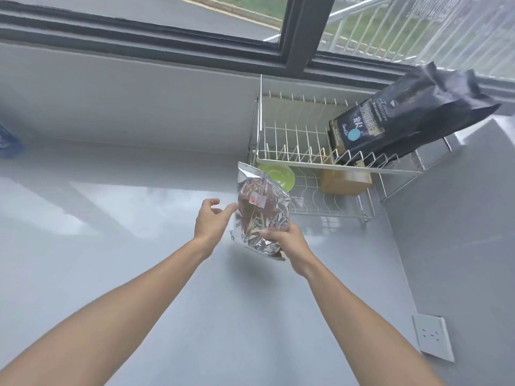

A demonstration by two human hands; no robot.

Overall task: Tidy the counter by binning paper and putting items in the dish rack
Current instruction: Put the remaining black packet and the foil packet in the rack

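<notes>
My right hand [284,240] grips the lower end of a crinkled silver foil bag [260,210] with dark contents and a small pink label, held above the grey counter [139,246]. Just left of the bag, my left hand [213,218] is open, its fingertips almost touching the foil. A white two-tier wire dish rack [292,140] stands in the far right corner, just behind the bag. On its upper tier leans a big black bag [404,118] with printed text. The lower tier holds a green saucer [278,174] and a brown box [345,181].
A grey wall [125,101] and a dark-framed window [301,32] run along the back. A side wall on the right carries a white power socket [432,337]. A blue object [8,140] shows at the far left edge.
</notes>
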